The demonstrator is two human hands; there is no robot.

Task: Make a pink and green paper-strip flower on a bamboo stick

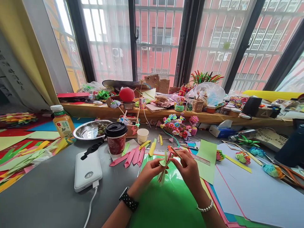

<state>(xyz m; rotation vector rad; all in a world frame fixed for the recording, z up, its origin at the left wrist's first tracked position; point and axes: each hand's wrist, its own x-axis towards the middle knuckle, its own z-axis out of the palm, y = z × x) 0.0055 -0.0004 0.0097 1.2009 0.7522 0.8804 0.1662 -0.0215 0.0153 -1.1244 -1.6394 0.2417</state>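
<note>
My left hand (152, 171) pinches a small folded paper piece (163, 164) in light green and pink, held over the green mat (166, 202). From the right, my right hand (187, 166) touches the same piece with its fingertips and also holds a thin brown stick (177, 154) between its fingers. Pink folded strips (135, 156) lie beyond my left hand, with yellow strips (152, 147) beside them. A light green sheet (208, 158) with a ruler (200, 159) on it is just right of my right hand.
A lidded coffee cup (116, 139), a paper cup (142, 136), a steel plate (83, 130) and a juice bottle (62, 122) stand behind. A white power bank (87, 171) lies left. Paper sheets (261, 196) and paper balls (242, 157) are at the right.
</note>
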